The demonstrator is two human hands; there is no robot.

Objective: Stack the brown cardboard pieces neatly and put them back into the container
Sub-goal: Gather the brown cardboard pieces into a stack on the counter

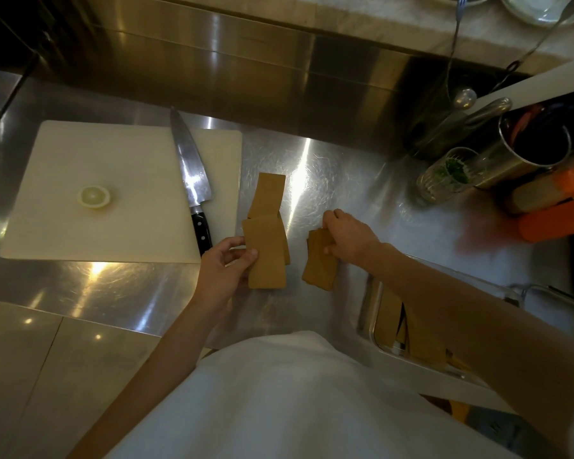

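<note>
On the steel counter lie brown cardboard pieces in two groups. My left hand [221, 266] grips the left edge of a small stack of cardboard [267, 256], and one more piece [267, 195] lies just beyond it, partly tucked under. My right hand [348, 235] is closed on the top of a second stack of cardboard [318, 263] to the right. A steel container [375, 326] sits at the counter's lower right, under my right forearm, with more brown pieces [390, 321] standing inside it.
A white cutting board [120, 190] at the left carries a chef's knife [193, 180] and a lemon half [93, 196]. At the right stand a glass with herbs [448, 173], a metal utensil canister [531, 150] and orange items [557, 217]. A raised steel ledge runs along the back.
</note>
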